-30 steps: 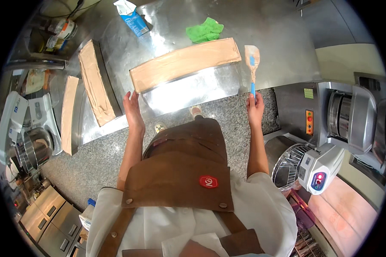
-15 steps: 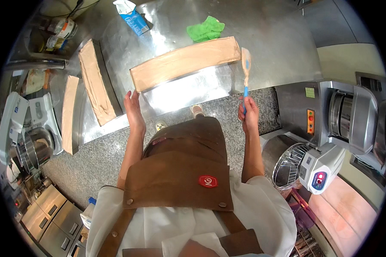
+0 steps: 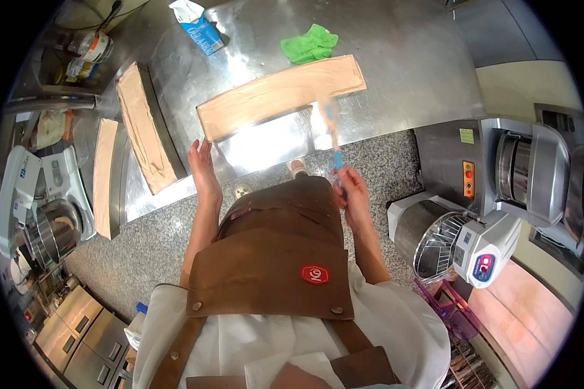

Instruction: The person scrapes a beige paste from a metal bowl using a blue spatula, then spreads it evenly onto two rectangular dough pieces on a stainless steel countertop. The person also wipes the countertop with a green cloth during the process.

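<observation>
My right hand (image 3: 353,193) is closed round the blue handle of a spatula (image 3: 337,157), whose cream-smeared head is blurred by motion near the long pan's near side. That long metal pan (image 3: 279,93) is filled to the rim with smooth light-brown cream or batter. At its near left corner my left hand (image 3: 204,170) has its fingers extended, the tips close to or touching the pan. Two more filled pans stand to the left: one with a rougher, streaked surface (image 3: 141,126), and a narrower-looking one (image 3: 105,175) beside it near the table's edge.
On the steel table (image 3: 409,84), a blue and white carton (image 3: 201,34) and a green cloth (image 3: 309,44) lie beyond the pans. A mixer (image 3: 42,194) stands at left. At right are a large machine with a wire-guarded bowl (image 3: 435,246) and a control panel (image 3: 468,179).
My right hand has moved left with the spatula, from beyond the pan's right end to its near side. My left hand stays about where it was.
</observation>
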A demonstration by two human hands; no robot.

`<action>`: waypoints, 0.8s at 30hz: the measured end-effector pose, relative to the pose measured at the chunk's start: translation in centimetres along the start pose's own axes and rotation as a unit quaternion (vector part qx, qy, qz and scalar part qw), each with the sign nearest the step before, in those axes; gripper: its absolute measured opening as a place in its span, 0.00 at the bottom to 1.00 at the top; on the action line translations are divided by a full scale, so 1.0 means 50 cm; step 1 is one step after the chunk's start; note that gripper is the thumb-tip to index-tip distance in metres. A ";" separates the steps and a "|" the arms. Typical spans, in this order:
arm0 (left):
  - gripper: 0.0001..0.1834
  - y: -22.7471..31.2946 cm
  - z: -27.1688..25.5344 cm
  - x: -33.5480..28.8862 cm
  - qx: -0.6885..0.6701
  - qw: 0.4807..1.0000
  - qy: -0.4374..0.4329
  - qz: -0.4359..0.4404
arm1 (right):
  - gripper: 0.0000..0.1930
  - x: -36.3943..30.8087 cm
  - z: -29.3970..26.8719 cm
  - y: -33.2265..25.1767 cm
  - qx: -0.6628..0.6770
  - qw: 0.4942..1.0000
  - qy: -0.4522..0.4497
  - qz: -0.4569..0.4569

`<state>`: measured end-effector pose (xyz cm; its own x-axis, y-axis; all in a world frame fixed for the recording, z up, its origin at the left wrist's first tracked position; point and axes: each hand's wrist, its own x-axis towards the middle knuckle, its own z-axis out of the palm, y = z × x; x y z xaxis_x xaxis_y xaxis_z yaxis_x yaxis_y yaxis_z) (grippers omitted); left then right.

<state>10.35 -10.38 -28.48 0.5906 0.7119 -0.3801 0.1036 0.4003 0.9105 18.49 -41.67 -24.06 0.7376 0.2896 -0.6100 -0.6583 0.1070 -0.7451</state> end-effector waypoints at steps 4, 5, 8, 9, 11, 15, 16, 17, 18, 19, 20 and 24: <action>0.36 0.002 -0.002 0.000 0.007 1.000 -0.017 0.010 | 0.10 0.080 -0.032 -0.039 -0.049 0.993 0.042 -0.096; 0.36 0.001 -0.002 0.001 0.006 1.000 -0.017 0.006 | 0.10 0.092 -0.047 -0.037 -0.068 0.990 0.048 -0.114; 0.36 0.004 -0.001 0.001 0.002 1.000 -0.013 0.001 | 0.09 0.099 -0.089 0.005 -0.164 0.975 0.093 -0.114; 0.36 0.005 -0.001 0.000 0.001 1.000 -0.012 0.000 | 0.09 0.084 -0.101 0.018 -0.152 0.979 0.097 -0.095; 0.37 0.004 -0.002 -0.002 -0.002 1.000 -0.009 0.000 | 0.09 0.037 -0.121 0.040 -0.130 0.984 0.106 -0.059; 0.37 -0.001 -0.001 -0.002 0.008 1.000 -0.018 0.006 | 0.09 -0.005 -0.135 0.027 -0.092 0.982 0.131 -0.104; 0.38 -0.001 0.000 -0.002 0.011 1.000 -0.019 0.004 | 0.09 0.009 -0.118 0.013 -0.095 0.976 0.137 -0.137; 0.38 -0.001 0.001 -0.003 0.014 1.000 -0.020 0.001 | 0.09 0.025 -0.107 -0.003 -0.098 0.970 0.144 -0.169; 0.38 0.002 0.000 -0.003 0.018 1.000 -0.018 0.002 | 0.08 0.044 -0.101 -0.019 -0.101 0.973 0.122 -0.167; 0.38 0.003 -0.001 -0.001 0.019 1.000 -0.022 0.003 | 0.09 0.073 -0.100 -0.023 -0.123 0.967 0.126 -0.184; 0.38 0.001 -0.003 0.002 0.021 0.999 -0.026 0.004 | 0.10 0.107 -0.100 -0.024 -0.146 0.960 0.129 -0.202; 0.38 0.003 -0.007 0.003 0.028 0.999 -0.025 0.002 | 0.15 0.231 -0.081 -0.042 -0.153 0.955 0.131 -0.219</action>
<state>10.16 -10.00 -28.44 0.6296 0.6835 -0.3692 0.1451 0.3634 0.9203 28.98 -42.42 -30.63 0.9709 0.0286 -0.2379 -0.2323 -0.1301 -0.9639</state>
